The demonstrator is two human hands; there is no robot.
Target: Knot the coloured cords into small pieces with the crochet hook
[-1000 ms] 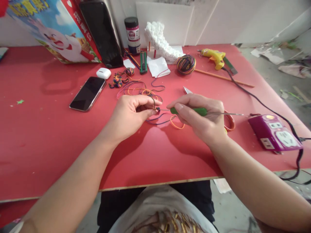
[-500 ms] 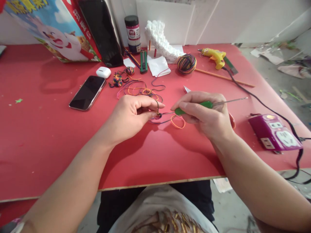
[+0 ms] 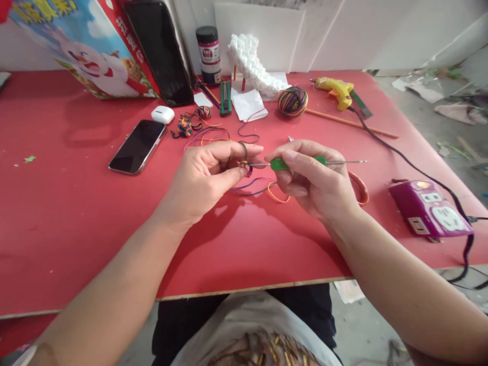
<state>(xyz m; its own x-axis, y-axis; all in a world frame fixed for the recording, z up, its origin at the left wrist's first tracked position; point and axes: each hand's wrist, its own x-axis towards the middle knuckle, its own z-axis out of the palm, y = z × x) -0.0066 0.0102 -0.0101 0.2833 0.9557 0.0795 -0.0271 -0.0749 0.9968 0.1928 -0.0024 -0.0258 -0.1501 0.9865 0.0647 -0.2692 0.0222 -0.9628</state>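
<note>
Between thumb and fingers, my left hand (image 3: 211, 173) pinches a small crocheted piece (image 3: 249, 171) of dark multicoloured yarn, with a strand looped over its index finger. My right hand (image 3: 314, 178) grips the green handle of a crochet hook (image 3: 279, 164), held nearly level. One thin metal end reaches left to the crocheted piece; the other sticks out to the right. Whether the tip is through a stitch is too small to tell. Loose yarn (image 3: 249, 190) in blue and orange lies below the hands. Scissors with an orange handle (image 3: 359, 188) lie partly hidden behind my right hand.
A yarn ball (image 3: 293, 101) sits behind the hands, near a yellow glue gun (image 3: 335, 90) and a wooden stick (image 3: 354, 123). On the left lie a phone (image 3: 138, 146) and a white earbud case (image 3: 162, 114). A purple power socket (image 3: 430, 207) with a black cord stands at right.
Both hands have risen slightly with the crocheted piece and hook. The hook has turned from slanted to nearly level and shifted a little left.
</note>
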